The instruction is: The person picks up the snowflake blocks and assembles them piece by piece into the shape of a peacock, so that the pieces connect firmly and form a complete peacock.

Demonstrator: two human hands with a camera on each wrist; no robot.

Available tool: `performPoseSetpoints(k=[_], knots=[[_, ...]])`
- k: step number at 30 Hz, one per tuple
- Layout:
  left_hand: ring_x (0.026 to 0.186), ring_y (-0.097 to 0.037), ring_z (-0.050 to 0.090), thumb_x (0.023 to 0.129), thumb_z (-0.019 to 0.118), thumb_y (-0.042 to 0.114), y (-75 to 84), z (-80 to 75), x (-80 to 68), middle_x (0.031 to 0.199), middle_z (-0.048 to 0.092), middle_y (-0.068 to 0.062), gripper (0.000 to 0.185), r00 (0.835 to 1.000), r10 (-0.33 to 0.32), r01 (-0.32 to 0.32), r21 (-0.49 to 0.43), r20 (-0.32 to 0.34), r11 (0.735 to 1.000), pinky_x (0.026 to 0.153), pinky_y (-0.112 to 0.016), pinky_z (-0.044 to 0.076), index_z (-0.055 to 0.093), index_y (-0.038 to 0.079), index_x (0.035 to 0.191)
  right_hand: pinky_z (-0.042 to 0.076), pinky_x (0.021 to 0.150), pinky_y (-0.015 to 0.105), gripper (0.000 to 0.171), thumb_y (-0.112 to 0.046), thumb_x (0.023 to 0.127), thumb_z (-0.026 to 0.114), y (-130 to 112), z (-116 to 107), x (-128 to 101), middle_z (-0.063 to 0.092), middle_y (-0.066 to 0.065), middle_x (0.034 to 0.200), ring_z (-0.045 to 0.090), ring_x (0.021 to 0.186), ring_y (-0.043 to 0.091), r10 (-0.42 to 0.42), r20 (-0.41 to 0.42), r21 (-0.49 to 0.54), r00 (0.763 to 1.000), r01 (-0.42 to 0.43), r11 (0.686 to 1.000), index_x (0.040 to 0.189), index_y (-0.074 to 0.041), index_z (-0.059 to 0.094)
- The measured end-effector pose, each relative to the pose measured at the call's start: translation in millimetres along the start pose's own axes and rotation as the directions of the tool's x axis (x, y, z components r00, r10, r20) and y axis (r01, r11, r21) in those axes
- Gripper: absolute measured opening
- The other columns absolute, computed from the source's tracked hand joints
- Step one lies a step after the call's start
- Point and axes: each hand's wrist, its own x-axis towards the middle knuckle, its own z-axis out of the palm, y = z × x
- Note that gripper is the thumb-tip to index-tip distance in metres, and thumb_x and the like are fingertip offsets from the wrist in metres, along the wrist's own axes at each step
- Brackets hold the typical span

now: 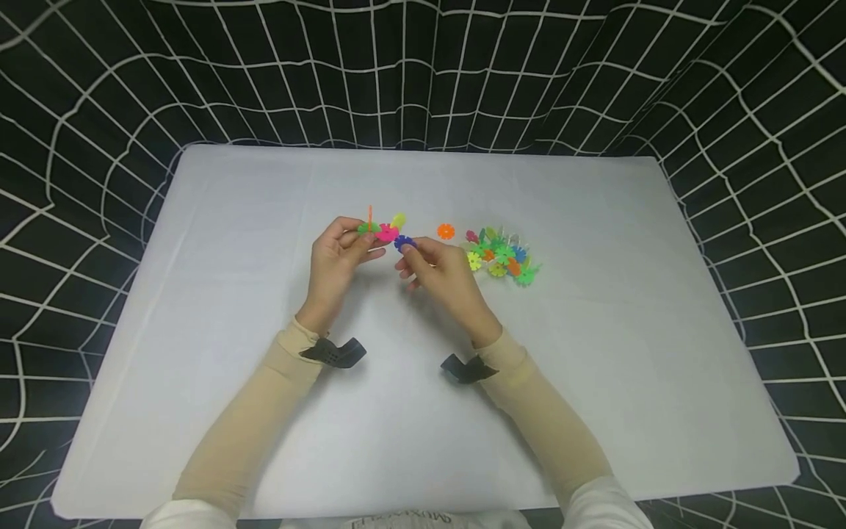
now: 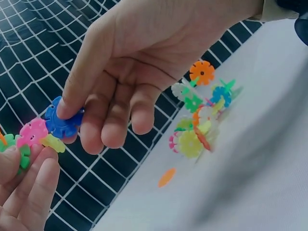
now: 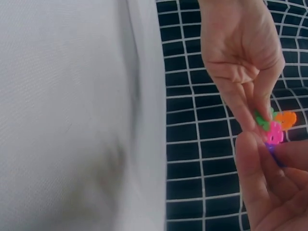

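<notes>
Over the table, my left hand [image 1: 333, 263] pinches a small chain of flower-shaped interlocking discs. The chain has a green disc [image 2: 24, 158], a pink disc [image 1: 387, 233], a yellow disc [image 1: 398, 220] and an orange disc [image 3: 286, 120] standing on edge from the green one. My right hand [image 1: 451, 278] pinches a blue disc [image 2: 62, 119] between thumb and fingertips. That disc's edge meets the pink disc in the left wrist view. In the right wrist view, fingers mostly cover the blue one.
A heap of mixed discs [image 1: 504, 252], green, yellow, blue, orange and pink, lies on the white table [image 1: 615, 353] to the right of my hands. One loose orange disc [image 1: 446, 231] lies left of the heap. Black netting-patterned cloth [image 1: 410, 81] surrounds the table.
</notes>
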Motion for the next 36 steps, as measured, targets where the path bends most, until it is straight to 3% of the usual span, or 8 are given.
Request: performPoseSetpoints(k=[4, 7, 11, 14, 20, 29, 36], knots=[[0.091, -0.008, 0.075, 0.099, 0.058, -0.002, -0.8, 0.3, 0.7, 0.096, 0.076, 0.009, 0.010, 1.000, 0.013, -0.012, 0.034, -0.007, 0.999, 0.085, -0.032, 0.062, 0.058, 0.007, 0.104, 0.064, 0.066, 0.034, 0.022, -0.016, 0.102, 0.061, 0.9, -0.2, -1.7, 0.075, 0.015, 0.087, 0.075, 0.080, 0.033, -0.011, -0.001, -0.027, 1.000, 0.011, 1.000, 0.111, 0.001, 0.072], [0.090, -0.007, 0.075, 0.099, 0.058, -0.003, -1.1, 1.1, 0.8, 0.103, 0.077, -0.011, 0.008, 0.999, 0.034, -0.033, 0.087, -0.007, 0.996, 0.084, -0.032, 0.062, 0.058, 0.002, 0.104, 0.063, 0.066, 0.031, 0.022, -0.015, 0.101, 0.061, 1.6, -0.4, -2.6, 0.076, 0.015, 0.087, 0.076, 0.080, 0.033, -0.019, 0.004, -0.036, 1.000, 0.019, 0.999, 0.111, 0.002, 0.072], [0.088, -0.004, 0.073, 0.098, 0.058, -0.007, -0.7, 3.0, 0.3, 0.113, 0.068, -0.036, 0.010, 0.997, 0.077, -0.075, 0.155, -0.008, 0.985, 0.082, -0.030, 0.063, 0.056, -0.009, 0.108, 0.063, 0.067, 0.029, 0.021, -0.013, 0.101, 0.062, 2.0, -0.3, -3.6, 0.076, 0.016, 0.088, 0.076, 0.081, 0.034, -0.048, 0.014, -0.049, 0.999, 0.048, 0.998, 0.111, 0.003, 0.072], [0.086, -0.003, 0.073, 0.097, 0.059, -0.008, -0.6, 4.2, -0.2, 0.111, 0.068, -0.037, 0.013, 0.996, 0.094, -0.091, 0.187, -0.009, 0.978, 0.081, -0.029, 0.062, 0.056, -0.013, 0.108, 0.063, 0.067, 0.027, 0.021, -0.011, 0.100, 0.062, 2.5, 0.1, -4.0, 0.076, 0.016, 0.087, 0.076, 0.080, 0.033, -0.075, 0.014, -0.066, 0.997, 0.076, 0.995, 0.111, 0.003, 0.072], [0.085, -0.005, 0.074, 0.096, 0.061, -0.007, -0.8, 5.2, -1.7, 0.107, 0.072, -0.030, 0.010, 0.994, 0.102, -0.106, 0.277, 0.027, 0.955, 0.080, -0.028, 0.062, 0.059, -0.010, 0.106, 0.062, 0.067, 0.026, 0.021, -0.011, 0.101, 0.061, 5.0, -0.4, -3.4, 0.076, 0.016, 0.084, 0.075, 0.074, 0.025, -0.099, 0.015, -0.119, 0.995, 0.100, 0.988, 0.109, 0.005, 0.072], [0.081, -0.007, 0.074, 0.096, 0.061, -0.007, 3.0, 0.7, -0.7, 0.104, 0.074, -0.028, 0.008, 0.995, 0.032, -0.061, 0.326, 0.094, 0.944, 0.079, -0.027, 0.062, 0.059, -0.009, 0.103, 0.060, 0.064, 0.025, 0.018, -0.010, 0.100, 0.061, 6.5, -4.1, -1.7, 0.074, 0.010, 0.075, 0.070, 0.065, 0.015, -0.136, 0.068, -0.209, 0.988, 0.147, 0.967, 0.098, 0.003, 0.074], [0.087, -0.032, 0.075, 0.096, 0.061, -0.007, 2.9, -1.2, 0.8, 0.104, 0.074, -0.027, 0.007, 0.993, -0.016, -0.028, 0.369, 0.116, 0.929, 0.078, -0.026, 0.062, 0.061, -0.008, 0.103, 0.054, 0.060, 0.023, 0.022, -0.014, 0.102, 0.059, 5.3, -5.8, -1.5, 0.073, 0.005, 0.073, 0.067, 0.064, 0.013, -0.064, 0.144, -0.241, 0.987, 0.098, 0.966, 0.088, -0.002, 0.072]])
